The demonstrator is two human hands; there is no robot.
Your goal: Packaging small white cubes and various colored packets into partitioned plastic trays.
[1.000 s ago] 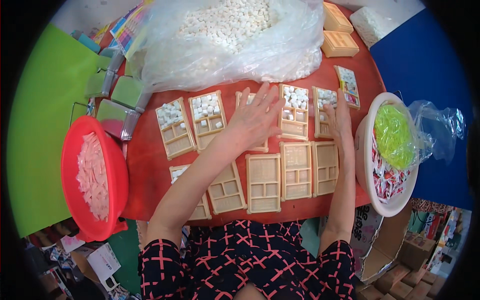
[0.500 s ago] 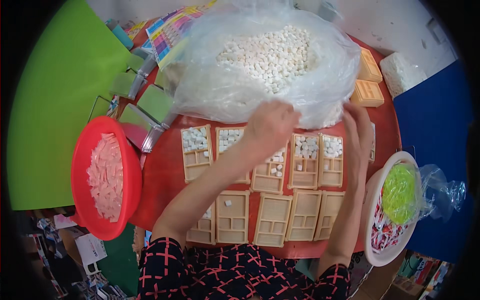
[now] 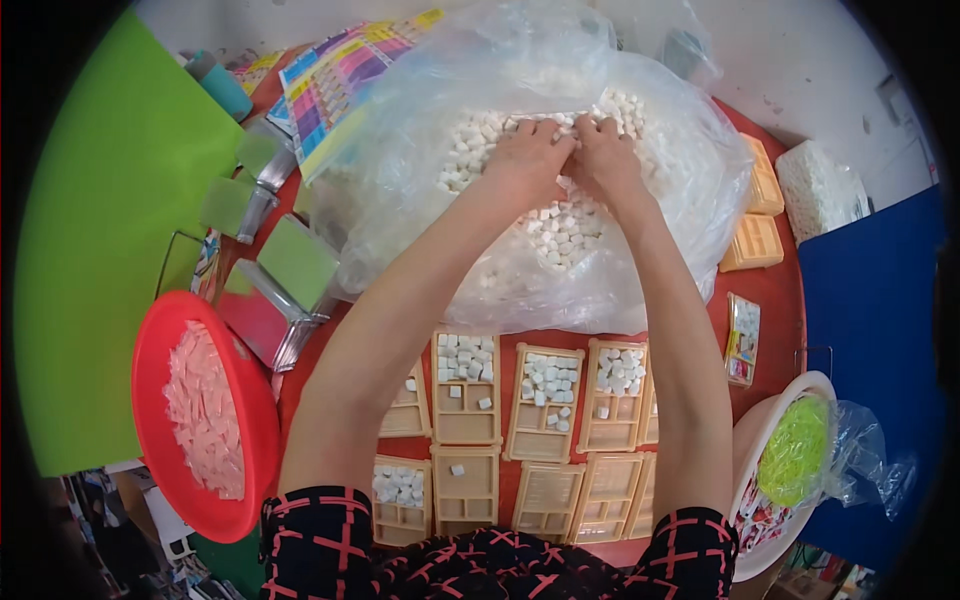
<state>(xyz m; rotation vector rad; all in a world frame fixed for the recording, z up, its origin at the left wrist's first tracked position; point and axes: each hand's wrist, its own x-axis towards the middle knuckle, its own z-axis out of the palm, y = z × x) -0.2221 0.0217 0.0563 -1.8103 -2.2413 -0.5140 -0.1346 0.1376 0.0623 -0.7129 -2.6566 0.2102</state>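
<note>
A large clear plastic bag (image 3: 400, 200) lies open at the far side, full of small white cubes (image 3: 560, 235). Both my hands reach over its edge and meet in the pile. My left hand (image 3: 530, 155) is curled, its fingers sunk among the cubes. Close beside it my right hand (image 3: 605, 160) also bends its fingers round cubes; the fingertips of both are hidden. Nearer to me stand two rows of tan compartment trays. One back-row tray (image 3: 468, 425) holds cubes in its large section, and a front-row tray (image 3: 470, 500) has a single cube.
A red basin (image 3: 262, 420) of pink packets stands on the left. On the right is a white basin (image 3: 748, 430) with bright green strands and red-white wrapped pieces. Tan trays (image 3: 755, 243) are stacked beyond the bag's right side. Silver-edged boxes (image 3: 300, 265) sit at the left.
Both hands have moved away from me, from the bag's near edge into the pile of cubes, and come together. The view has shifted, so the trays appear lower.
</note>
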